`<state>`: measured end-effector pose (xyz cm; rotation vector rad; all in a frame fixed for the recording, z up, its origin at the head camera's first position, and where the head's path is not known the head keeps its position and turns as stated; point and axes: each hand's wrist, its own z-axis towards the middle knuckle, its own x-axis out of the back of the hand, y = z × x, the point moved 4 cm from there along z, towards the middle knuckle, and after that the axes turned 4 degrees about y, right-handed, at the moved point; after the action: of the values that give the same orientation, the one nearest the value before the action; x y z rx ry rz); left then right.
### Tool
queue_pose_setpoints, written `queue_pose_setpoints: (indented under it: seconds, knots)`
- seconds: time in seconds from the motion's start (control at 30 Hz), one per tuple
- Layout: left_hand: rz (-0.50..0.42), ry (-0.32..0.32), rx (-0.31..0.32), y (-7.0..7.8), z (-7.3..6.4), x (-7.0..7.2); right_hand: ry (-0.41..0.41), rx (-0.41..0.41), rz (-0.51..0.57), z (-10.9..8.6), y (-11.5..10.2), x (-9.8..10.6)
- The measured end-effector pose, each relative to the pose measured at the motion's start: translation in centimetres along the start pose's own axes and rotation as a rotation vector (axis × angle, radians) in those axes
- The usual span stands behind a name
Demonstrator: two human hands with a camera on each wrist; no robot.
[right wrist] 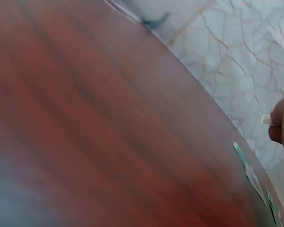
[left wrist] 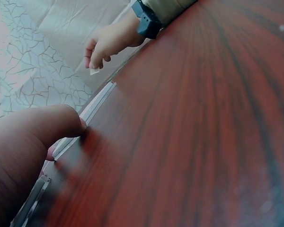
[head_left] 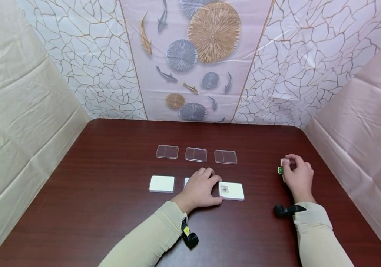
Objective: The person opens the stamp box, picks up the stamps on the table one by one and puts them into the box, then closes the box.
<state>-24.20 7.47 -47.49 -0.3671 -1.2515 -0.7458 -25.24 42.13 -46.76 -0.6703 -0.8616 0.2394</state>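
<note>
My left hand (head_left: 201, 188) spans the left end of a flat clear case with a white insert (head_left: 235, 191), its thumb at the near edge and fingers at the far edge. A small stamp (head_left: 224, 189) lies on that insert. Under the same hand, a second white case (head_left: 186, 181) is mostly hidden. In the right wrist view, my right hand (right wrist: 283, 125) pinches a small pale stamp (right wrist: 265, 119) between thumb and finger. Below it on the table lie a green stamp (head_left: 280, 170) and other small stamps, partly hidden by the hand.
Another white case (head_left: 162, 184) lies to the left. Farther back, three clear lids (head_left: 167, 151), (head_left: 196, 154), (head_left: 225, 157) form a row. The brown table (head_left: 77, 207) meets patterned cloth at the back and plain cloth on both sides.
</note>
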Motion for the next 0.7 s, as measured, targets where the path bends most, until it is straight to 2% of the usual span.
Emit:
queue_pose_setpoints:
  seconds: [0.1, 0.43, 0.7]
  knots:
    - [-0.008, 0.008, -0.004, 0.0, 0.0, 0.0, -0.024, 0.022, 0.024, -1.0, -1.1, -0.6]
    - [0.001, 0.004, -0.008, -0.1, 0.0, 0.1, -0.137, 0.176, 0.117, -4.5, -5.5, -2.3]
    - [0.002, 0.003, -0.007, 0.0, 0.1, 0.2, -0.333, 0.235, 0.233, -6.8, -7.8, -3.5]
